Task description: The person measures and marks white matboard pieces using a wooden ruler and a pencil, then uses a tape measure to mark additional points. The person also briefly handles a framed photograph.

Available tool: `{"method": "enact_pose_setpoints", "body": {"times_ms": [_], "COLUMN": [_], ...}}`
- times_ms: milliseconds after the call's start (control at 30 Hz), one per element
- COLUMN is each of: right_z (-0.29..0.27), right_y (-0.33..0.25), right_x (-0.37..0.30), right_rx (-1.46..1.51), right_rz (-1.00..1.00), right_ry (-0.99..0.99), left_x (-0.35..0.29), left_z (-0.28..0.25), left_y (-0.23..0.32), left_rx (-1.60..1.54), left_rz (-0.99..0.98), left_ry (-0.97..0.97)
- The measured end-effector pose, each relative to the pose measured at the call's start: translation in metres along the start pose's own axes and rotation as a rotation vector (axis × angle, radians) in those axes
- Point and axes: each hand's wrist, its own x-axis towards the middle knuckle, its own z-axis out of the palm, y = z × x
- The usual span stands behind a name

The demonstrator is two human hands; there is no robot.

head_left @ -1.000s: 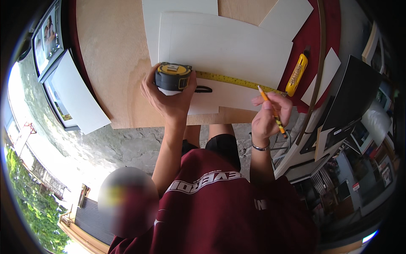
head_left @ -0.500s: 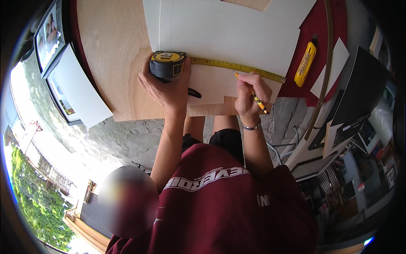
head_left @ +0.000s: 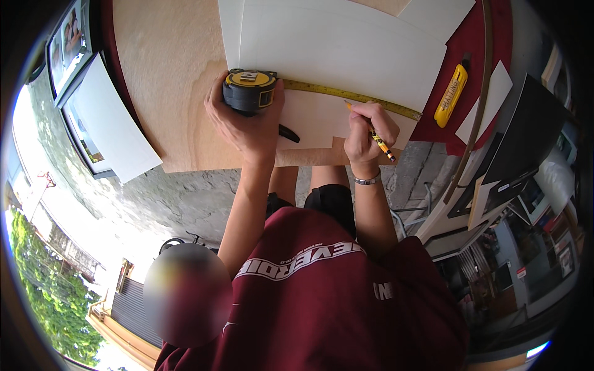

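Observation:
My left hand (head_left: pixel 247 127) is wrapped round a black and yellow tape measure (head_left: pixel 250 91) at the left edge of a large white board (head_left: pixel 340 46). The yellow tape blade (head_left: pixel 334 91) runs out to the right across the board, its end near the board's right edge. My right hand (head_left: pixel 370 131) grips a patterned yellow pencil (head_left: pixel 382 146), its tip just below the blade. From under my left hand a dark curved piece (head_left: pixel 288 133) sticks out; the rest of it is hidden.
A yellow utility knife (head_left: pixel 451 96) lies on the red cloth (head_left: pixel 427 128) to the right. Plywood (head_left: pixel 167 80) lies under the board. Framed pictures (head_left: pixel 83 139) and a white sheet (head_left: pixel 127 117) are at the left. A dark panel (head_left: pixel 526 130) leans at the right.
The view has shifted slightly, so the board and knife appear a little further right. Both hands keep their hold on the tape measure and pencil, and the blade stays extended.

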Motion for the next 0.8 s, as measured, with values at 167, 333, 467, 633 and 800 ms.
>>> {"method": "enact_pose_setpoints", "body": {"times_ms": [167, 333, 467, 633, 800], "right_z": [0.0011, 0.0017, 0.0019, 0.0035, 0.0022], "right_y": [0.0022, 0.0009, -0.0007, -0.0017, -0.0022], "right_x": [0.0019, 0.0037, 0.0043, 0.0048, 0.004], "right_rx": [0.01, -0.012, -0.011, -0.024, -0.012], "right_rz": [-0.02, -0.004, 0.007, -0.002, 0.026], "right_ry": [-0.012, -0.025, -0.031, -0.012, -0.026], "left_x": [-0.0002, -0.0006, -0.0002, -0.0005, 0.0018], "left_z": [0.0002, -0.0002, -0.0001, -0.0002, -0.0013], "left_y": [0.0007, 0.0004, 0.0001, 0.0008, 0.0025], "left_rx": [-0.01, -0.023, -0.025, -0.029, 0.005], "left_rz": [-0.005, -0.018, -0.014, -0.03, 0.005], "left_ry": [0.001, -0.008, -0.007, -0.018, -0.015]}}
